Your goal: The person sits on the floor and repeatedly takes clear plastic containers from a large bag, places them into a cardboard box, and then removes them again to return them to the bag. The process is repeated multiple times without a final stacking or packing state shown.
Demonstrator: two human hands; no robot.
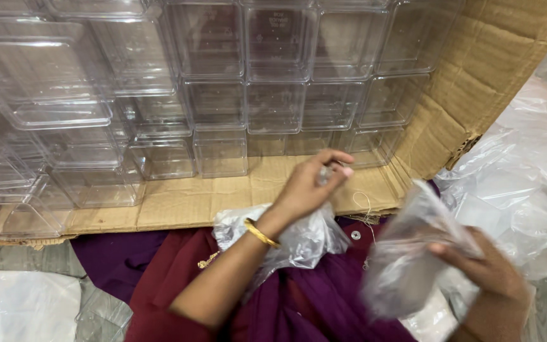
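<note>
A large cardboard box lies open on its side before us, its flap spread flat toward the lap. Stacked clear plastic containers fill it in rows, above and beyond both hands. Loose clear plastic sheeting heaps up outside the box, to the right of the right hand. Maroon and purple cloth covers the lap beneath the arms.

Left hand: raised over the cardboard flap, fingers drawn together. Thumb and fingertips pinch a small clear object; we cannot tell what it is, too small and glassy. A gold bangle sits on that wrist. Just below the wrist, a crumpled clear plastic bag rests on the cloth. A small round metal ring lies on the cloth just right of that bag, between the two hands.

Right hand: lower and nearer to us, well apart from the left. It grips a clear plastic wrapper, thumb on top, fingers curled underneath. The wrapper is blurred; something pale shows inside, but we cannot make it out.

A white bag lies at the far lower left, away from both hands.
</note>
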